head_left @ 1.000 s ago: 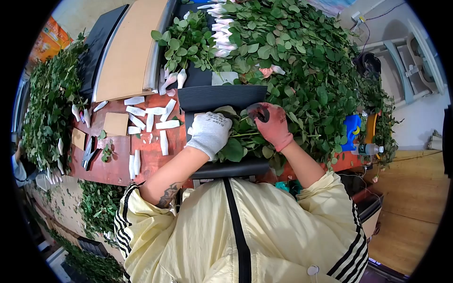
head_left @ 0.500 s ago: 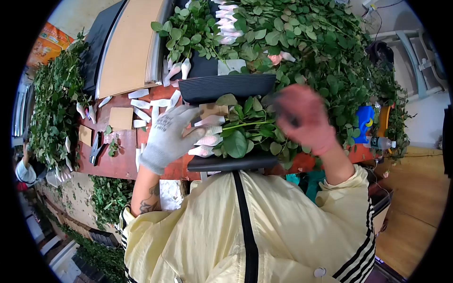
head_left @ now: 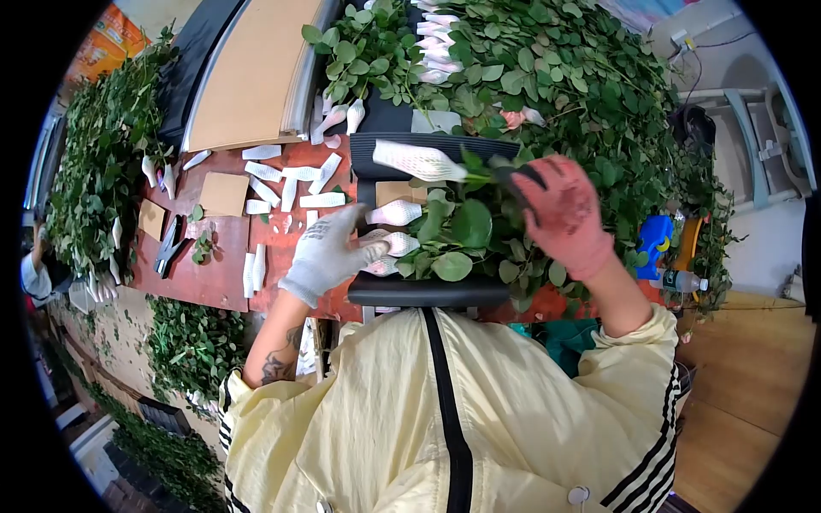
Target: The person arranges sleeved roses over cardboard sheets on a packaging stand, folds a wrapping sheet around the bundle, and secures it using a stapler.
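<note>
My right hand (head_left: 566, 209), in a red glove with dark fingertips, is closed on the stem of a rose (head_left: 419, 161). White mesh netting covers the bud, which points left above the black padded holder (head_left: 428, 292). My left hand (head_left: 329, 252), in a white glove, has its thumb and fingers apart at the heads of several netted roses (head_left: 395, 214). Its thumb reaches to one of the buds. These roses lie in the holder, leaves to the right, partly over a piece of cardboard (head_left: 398, 191).
Loose white netting sleeves (head_left: 301, 173) lie on the red table (head_left: 205, 286). A stapler (head_left: 169, 248) and cardboard squares (head_left: 225, 194) are at left. Large cardboard sheets (head_left: 252, 77) stand behind. Piled rose foliage (head_left: 581, 77) fills the back right, near a bottle (head_left: 682, 281) and a blue tool (head_left: 655, 239).
My right hand has brought a netted rose up over the holder. My left hand has moved slightly right and down, towards the bud heads. The camera view has shifted a little.
</note>
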`<state>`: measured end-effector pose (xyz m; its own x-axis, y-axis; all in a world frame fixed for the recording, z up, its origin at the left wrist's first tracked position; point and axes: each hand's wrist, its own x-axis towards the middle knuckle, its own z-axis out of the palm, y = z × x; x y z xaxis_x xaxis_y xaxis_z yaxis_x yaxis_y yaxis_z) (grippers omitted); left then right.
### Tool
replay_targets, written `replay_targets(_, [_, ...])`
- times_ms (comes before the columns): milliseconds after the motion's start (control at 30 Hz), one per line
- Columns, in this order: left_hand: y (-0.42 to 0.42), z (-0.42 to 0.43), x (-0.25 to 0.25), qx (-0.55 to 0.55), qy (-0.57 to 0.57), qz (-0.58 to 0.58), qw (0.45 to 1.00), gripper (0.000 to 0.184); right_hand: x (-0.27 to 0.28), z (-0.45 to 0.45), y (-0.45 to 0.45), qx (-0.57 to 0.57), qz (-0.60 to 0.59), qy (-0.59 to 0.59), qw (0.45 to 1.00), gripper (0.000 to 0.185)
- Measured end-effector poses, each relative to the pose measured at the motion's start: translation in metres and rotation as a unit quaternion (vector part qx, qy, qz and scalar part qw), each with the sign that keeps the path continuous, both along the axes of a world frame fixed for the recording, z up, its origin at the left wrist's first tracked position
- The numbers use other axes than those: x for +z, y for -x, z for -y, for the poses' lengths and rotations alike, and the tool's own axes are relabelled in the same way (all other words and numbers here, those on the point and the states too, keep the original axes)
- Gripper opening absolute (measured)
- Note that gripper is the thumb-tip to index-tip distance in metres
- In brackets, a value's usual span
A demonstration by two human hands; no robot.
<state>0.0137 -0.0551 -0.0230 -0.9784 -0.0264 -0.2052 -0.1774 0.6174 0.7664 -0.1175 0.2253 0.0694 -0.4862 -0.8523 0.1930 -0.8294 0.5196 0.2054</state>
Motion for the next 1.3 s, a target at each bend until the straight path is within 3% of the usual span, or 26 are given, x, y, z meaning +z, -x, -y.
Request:
replay_targets(133, [-0.001,-0.002,-0.007,-0.075,0.091,-0.014,0.993,0.062,0.022,-0.010,0.012,0.001,-0.023,0.016,1.000,0.050])
replay_targets(167, [-0.004,-0.006,-0.010,-0.059,0.147,-0.128,0.979,0.061,0.009,-0.010,0.008,0.011,-0.067,0.036,0.997,0.045])
replay_targets(267, [0.002,-0.010,0.006,-0.055,0.198,-0.121,0.971,0.059,-0.043,0.003,0.012,0.029,-0.083,-0.027,0.996,0.038])
replay_targets(333, [0.006,-0.008,-0.012,-0.043,0.181,-0.181,0.966,0.050,-0.073,0.015,0.019,-0.003,0.018,-0.112,0.994,0.032])
replay_targets(367, [0.009,-0.007,-0.021,-0.030,0.198,-0.178,0.963,0.045,-0.079,0.015,0.010,0.036,-0.110,-0.024,0.993,0.032])
replay_targets(400, [0.011,-0.004,-0.027,-0.013,0.215,-0.172,0.961,0.041,-0.077,0.013,0.005,0.044,-0.109,-0.021,0.993,0.032])
replay_targets(467, [0.016,-0.008,-0.021,0.013,0.165,-0.143,0.976,0.035,-0.024,0.036,-0.016,0.074,0.017,0.062,0.995,0.033])
replay_targets(500, [0.018,-0.011,-0.010,0.016,0.127,-0.105,0.986,0.035,-0.015,0.046,-0.024,0.088,0.081,0.024,0.993,0.034])
replay_targets(533, [0.020,-0.014,-0.004,0.017,0.089,-0.068,0.994,0.035,-0.027,0.050,-0.027,0.086,0.084,0.025,0.992,0.034])
replay_targets(600, [0.019,-0.013,-0.028,0.014,0.066,-0.102,0.992,0.037,-0.055,0.054,-0.031,0.103,0.206,-0.047,0.972,0.032])
replay_targets(633, [0.018,-0.011,-0.037,0.016,0.042,-0.137,0.990,0.039,-0.057,0.060,-0.027,0.070,0.210,-0.132,0.966,0.032])
replay_targets(667, [0.016,-0.009,-0.028,0.017,0.042,-0.136,0.990,0.039,-0.065,0.056,-0.022,0.072,0.211,-0.132,0.966,0.032])
replay_targets(733, [0.004,-0.004,-0.008,0.094,0.075,-0.056,0.991,0.041,-0.080,0.051,-0.018,0.098,0.182,0.002,0.978,0.033])
replay_targets(800, [-0.008,0.003,-0.013,0.096,0.036,-0.064,0.993,0.039,-0.076,0.052,-0.020,0.088,0.212,-0.040,0.972,0.034])
replay_targets(867, [-0.015,0.004,-0.014,-0.026,0.090,-0.022,0.995,0.040,-0.071,0.055,-0.025,0.164,0.180,0.023,0.970,0.031])
replay_targets(900, [-0.015,0.004,-0.019,-0.041,0.052,0.000,0.998,0.043,-0.065,0.059,-0.028,0.119,0.252,-0.035,0.960,0.029])
replay_targets(1000, [-0.006,0.003,-0.021,-0.063,0.012,-0.040,0.997,0.043,-0.070,0.059,-0.037,0.126,0.257,-0.096,0.953,0.030])
replay_targets(1033, [-0.002,0.001,-0.013,-0.086,0.002,-0.052,0.995,0.040,-0.063,0.065,-0.038,0.111,0.279,-0.176,0.937,0.032])
replay_targets(1067, [0.000,0.003,-0.022,-0.083,0.001,-0.051,0.995,0.040,-0.068,0.063,-0.038,0.114,0.281,-0.177,0.936,0.032])
replay_targets(1133, [0.004,0.006,-0.041,-0.093,-0.072,-0.114,0.986,0.035,-0.079,0.060,-0.037,0.110,0.309,-0.209,0.921,0.051])
replay_targets(1300, [0.008,0.008,-0.049,-0.095,-0.121,-0.047,0.987,0.029,-0.073,0.065,-0.036,0.126,0.305,-0.225,0.917,0.052])
